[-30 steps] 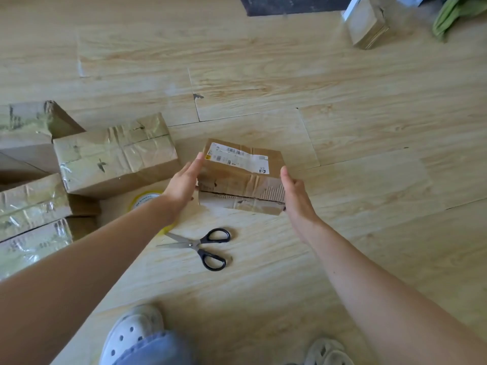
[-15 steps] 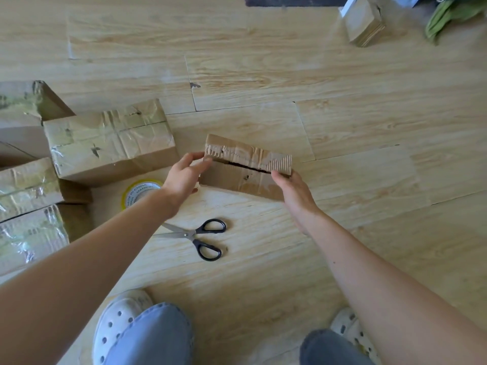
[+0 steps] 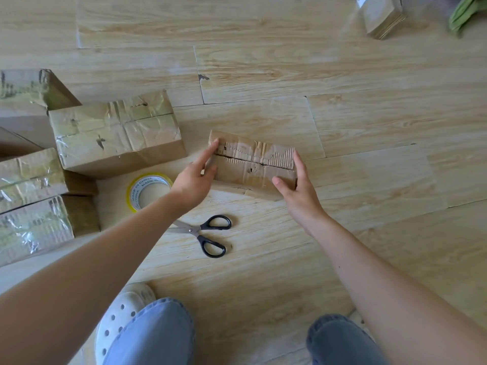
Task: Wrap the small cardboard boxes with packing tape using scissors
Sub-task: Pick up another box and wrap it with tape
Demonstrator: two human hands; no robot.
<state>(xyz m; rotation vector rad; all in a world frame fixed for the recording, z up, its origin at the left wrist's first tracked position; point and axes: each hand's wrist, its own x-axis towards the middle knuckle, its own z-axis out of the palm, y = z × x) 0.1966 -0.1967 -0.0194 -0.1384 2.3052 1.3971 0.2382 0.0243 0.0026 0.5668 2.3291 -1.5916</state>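
- Small cardboard box [image 3: 254,164]: on the wooden floor [image 3: 369,114] near the middle of the view, between my two hands. A dark split seam runs along its upward face, where torn paper shows the corrugation.
- Left hand [image 3: 193,180]: not clenched. The fingers are straight and laid against the box's left end, with one fingertip up at the top corner.
- Right hand [image 3: 299,192]: also unclenched. The straight fingers press the box's right end and the thumb lies on the near face.
- Roll of packing tape [image 3: 147,192]: flat on the floor just left of my left wrist, yellow-rimmed, with printed lettering round the core.
- Scissors [image 3: 208,233]: black handles, lying on the floor nearer me than the box. The blade tips are hidden under my left forearm.
- Taped boxes [image 3: 116,133]: several, glossy with tape, grouped along the floor's left edge.
- Cardboard stack [image 3: 384,17]: at the far right corner, with a green item [image 3: 465,14] beside it.
- White clog [image 3: 123,312] and jeans [image 3: 158,335]: at the near edge.
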